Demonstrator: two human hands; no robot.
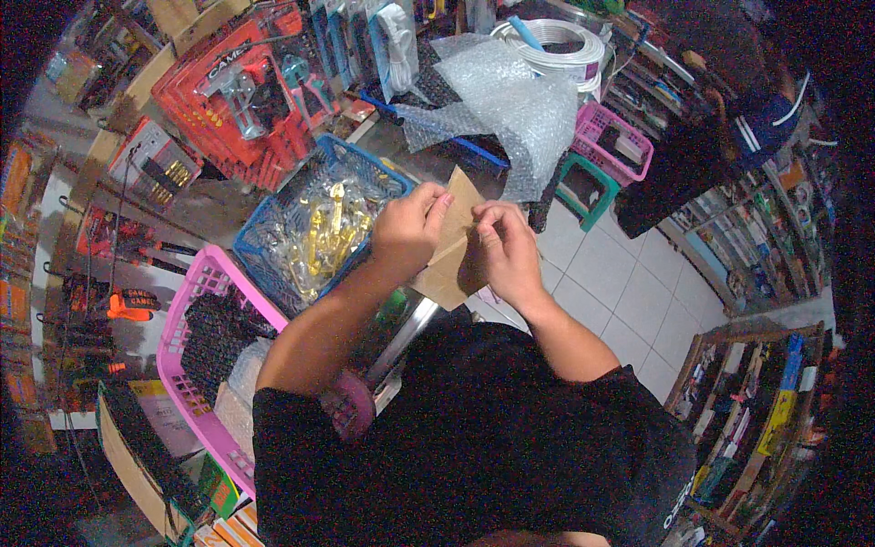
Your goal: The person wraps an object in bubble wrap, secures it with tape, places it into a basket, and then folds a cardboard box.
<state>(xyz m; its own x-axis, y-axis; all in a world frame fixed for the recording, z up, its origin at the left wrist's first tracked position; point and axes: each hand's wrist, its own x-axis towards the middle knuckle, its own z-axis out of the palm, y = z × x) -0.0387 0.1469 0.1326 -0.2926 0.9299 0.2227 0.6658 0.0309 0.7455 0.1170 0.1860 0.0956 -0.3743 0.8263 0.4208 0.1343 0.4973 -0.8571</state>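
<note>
White square tiles (592, 301) form the floor section visible to the right of the hands. Shelving (756, 246) packed with goods stands along the right side, beyond the tiles. On the left, a large pink plastic basket (244, 284) with slotted walls contains black material. A sheet of bubble wrap (510, 109) lies crumpled over the work area, beyond the hands. Between the pink basket and the hands, a blue plastic basket (260, 269) sits just beside the left hand (412, 226). A coil of white cable (588, 56) rests at the far side of the bubble wrap. To the right of the wrap is a small pink basket (602, 157); a green plastic frame (602, 202) is located near it. A piece of brown cardboard (462, 202), with a fold line across it, is positioned between the two hands, in front of the chest. The left hand grips its left edge, thumb laid on the face. The right hand (509, 244) is at the right edge, fingers curled inward; whether its fingertips pinch the board cannot be determined. Gold-coloured metal fittings (319, 237) in clear wrapping fill the blue plastic basket.
</note>
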